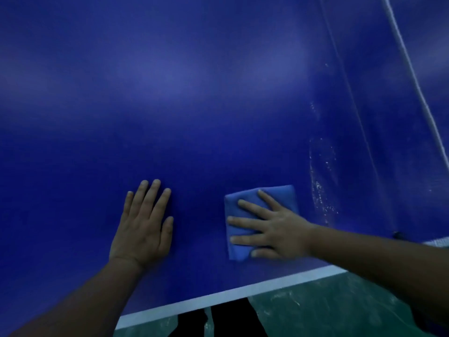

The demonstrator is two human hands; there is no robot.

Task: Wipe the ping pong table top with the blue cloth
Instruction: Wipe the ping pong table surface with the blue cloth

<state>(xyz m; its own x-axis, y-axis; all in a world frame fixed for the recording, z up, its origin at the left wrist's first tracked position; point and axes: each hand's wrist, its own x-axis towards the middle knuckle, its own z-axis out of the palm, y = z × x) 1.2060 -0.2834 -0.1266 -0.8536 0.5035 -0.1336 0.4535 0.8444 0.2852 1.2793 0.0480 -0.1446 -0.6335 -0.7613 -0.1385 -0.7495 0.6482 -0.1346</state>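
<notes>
The dark blue ping pong table top fills most of the head view. A folded light-blue cloth lies flat on it near the front edge, right of centre. My right hand presses on the cloth with its fingers spread straight, pointing left. My left hand rests flat on the bare table to the left of the cloth, fingers straight and holding nothing. A patch of whitish smears marks the surface just right of the cloth.
The table's white edge line runs along the front. The net with its white top band crosses the table at the right. Below the edge lies a green floor and my dark trouser legs.
</notes>
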